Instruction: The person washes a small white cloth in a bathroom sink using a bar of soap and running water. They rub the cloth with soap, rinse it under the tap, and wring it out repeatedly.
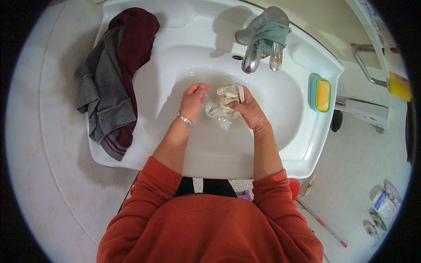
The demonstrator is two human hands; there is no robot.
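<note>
A wet, off-white cloth lies bunched at the water in the white washbasin. My right hand grips its right side, thumb on top and fingers behind. Just left of the cloth is my left hand, its fingers curled towards it; a silvery bracelet circles that wrist. I see no cloth in the left hand, though its palm side is hidden. Behind the hands stands a metal tap with a green cloth wrapped round it.
Maroon and grey garments hang over the basin's left edge. A bar of yellow soap sits in a green soap dish on the right rim. Beyond are a metal wall rail and, on the floor side, a thin red-and-white stick.
</note>
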